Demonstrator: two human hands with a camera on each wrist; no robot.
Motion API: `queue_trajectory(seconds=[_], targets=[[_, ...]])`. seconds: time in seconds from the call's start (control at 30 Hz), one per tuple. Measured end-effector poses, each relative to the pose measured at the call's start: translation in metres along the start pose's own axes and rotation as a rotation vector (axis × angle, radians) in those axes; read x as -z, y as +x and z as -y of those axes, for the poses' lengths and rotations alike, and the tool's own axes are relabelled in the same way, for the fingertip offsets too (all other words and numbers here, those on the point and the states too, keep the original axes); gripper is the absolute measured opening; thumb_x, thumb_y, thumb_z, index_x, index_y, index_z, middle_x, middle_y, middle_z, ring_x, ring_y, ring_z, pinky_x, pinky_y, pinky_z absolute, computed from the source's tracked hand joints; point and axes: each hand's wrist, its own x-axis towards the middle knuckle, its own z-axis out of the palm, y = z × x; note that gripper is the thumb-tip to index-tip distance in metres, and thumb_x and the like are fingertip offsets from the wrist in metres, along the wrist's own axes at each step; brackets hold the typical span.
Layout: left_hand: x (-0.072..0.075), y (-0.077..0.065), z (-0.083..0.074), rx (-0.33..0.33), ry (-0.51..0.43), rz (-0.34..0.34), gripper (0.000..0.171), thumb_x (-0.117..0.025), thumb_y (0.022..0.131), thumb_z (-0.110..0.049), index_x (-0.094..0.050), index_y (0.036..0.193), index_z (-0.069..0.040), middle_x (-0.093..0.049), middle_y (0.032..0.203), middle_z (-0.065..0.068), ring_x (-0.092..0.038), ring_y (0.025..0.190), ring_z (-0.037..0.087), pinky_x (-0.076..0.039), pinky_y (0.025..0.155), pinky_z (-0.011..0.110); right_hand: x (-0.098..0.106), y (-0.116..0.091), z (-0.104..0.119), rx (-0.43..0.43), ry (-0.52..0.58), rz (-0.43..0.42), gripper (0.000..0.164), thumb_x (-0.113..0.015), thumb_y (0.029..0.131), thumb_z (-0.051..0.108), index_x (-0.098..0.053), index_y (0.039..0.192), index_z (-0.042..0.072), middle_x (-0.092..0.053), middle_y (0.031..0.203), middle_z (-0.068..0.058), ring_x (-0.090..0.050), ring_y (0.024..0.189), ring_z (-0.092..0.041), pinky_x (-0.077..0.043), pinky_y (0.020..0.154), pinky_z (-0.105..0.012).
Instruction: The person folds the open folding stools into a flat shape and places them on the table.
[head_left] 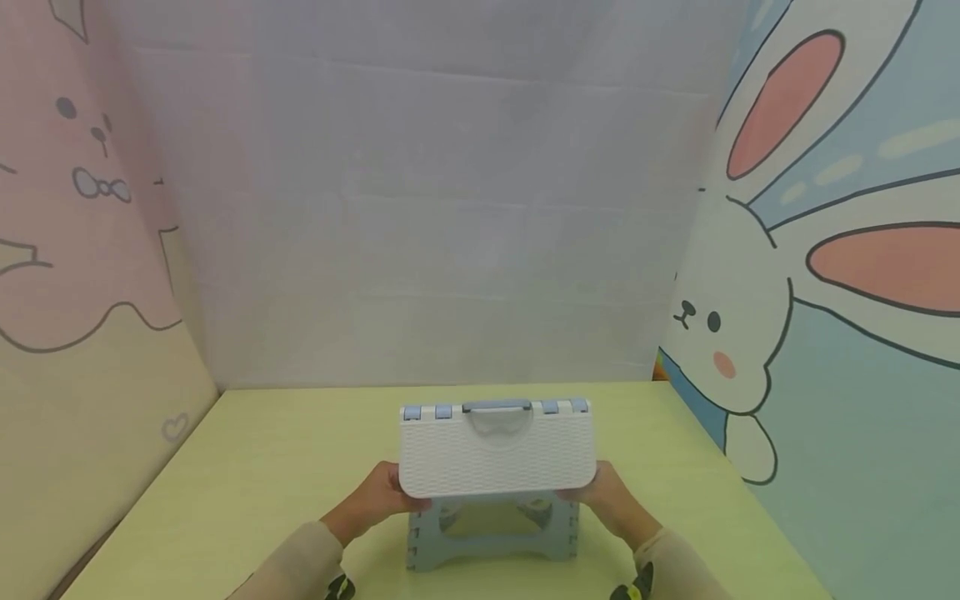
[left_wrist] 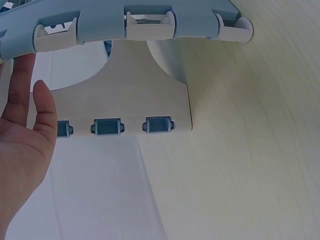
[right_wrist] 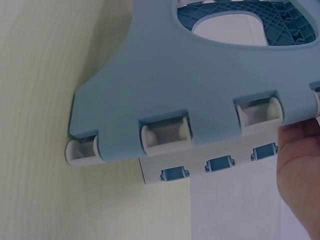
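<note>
A folding step stool (head_left: 495, 467) stands near the front of the table, its white woven-textured top tilted to face me. Along the top's far edge run a grey handle (head_left: 497, 406) and small blue hinge pieces. Below it shows a blue-grey leg panel (head_left: 491, 546) with a cut-out. My left hand (head_left: 378, 498) holds the stool's left end, and my right hand (head_left: 606, 500) grips the opposite end. From the left wrist, the thumb and a finger show beside the hinged panels (left_wrist: 145, 97). In the right wrist view, the fingers go behind the blue panel (right_wrist: 165, 85).
The pale yellow-green table (head_left: 300, 433) spreads around the stool. A plain white sheet (head_left: 450, 208) hangs behind it. Printed cloth walls flank both sides, pink and cream on the left (head_left: 82, 275), with a rabbit drawing (head_left: 750, 308) on the right.
</note>
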Motion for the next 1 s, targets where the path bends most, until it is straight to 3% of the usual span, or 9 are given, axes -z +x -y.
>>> queue_trajectory(seconds=[0.47, 0.67, 1.0], targets=[[0.0009, 0.0006, 0.0019, -0.024, -0.006, 0.01, 0.037, -0.069, 0.082, 0.0, -0.056, 0.111, 0.018, -0.063, 0.114, 0.026, -0.063, 0.101, 0.018, -0.047, 0.092, 0.052, -0.0011, 0.0013, 0.003, -0.029, -0.005, -0.01, 0.051, -0.065, 0.086, 0.006, -0.046, 0.128, -0.015, -0.056, 0.128, -0.027, -0.05, 0.121, -0.043, -0.04, 0.099, -0.054], [0.0006, 0.0007, 0.0034, -0.034, -0.009, 0.011, 0.038, -0.069, 0.082, -0.001, -0.056, 0.112, 0.019, -0.063, 0.114, 0.027, -0.063, 0.101, 0.017, -0.047, 0.092, 0.052, 0.0012, 0.002, 0.0025, -0.003, -0.007, 0.006, 0.051, -0.064, 0.086, 0.007, -0.046, 0.129, -0.015, -0.055, 0.128, -0.028, -0.049, 0.121, -0.044, -0.039, 0.099, -0.055], [-0.0007, -0.0001, 0.0031, -0.037, -0.006, 0.003, 0.037, -0.068, 0.082, 0.001, -0.056, 0.11, 0.021, -0.064, 0.111, 0.027, -0.064, 0.096, 0.012, -0.05, 0.088, 0.048, 0.0006, 0.001, -0.0015, -0.003, -0.017, -0.001, 0.051, -0.067, 0.084, 0.009, -0.048, 0.126, -0.014, -0.057, 0.126, -0.026, -0.054, 0.117, -0.038, -0.042, 0.097, -0.053]])
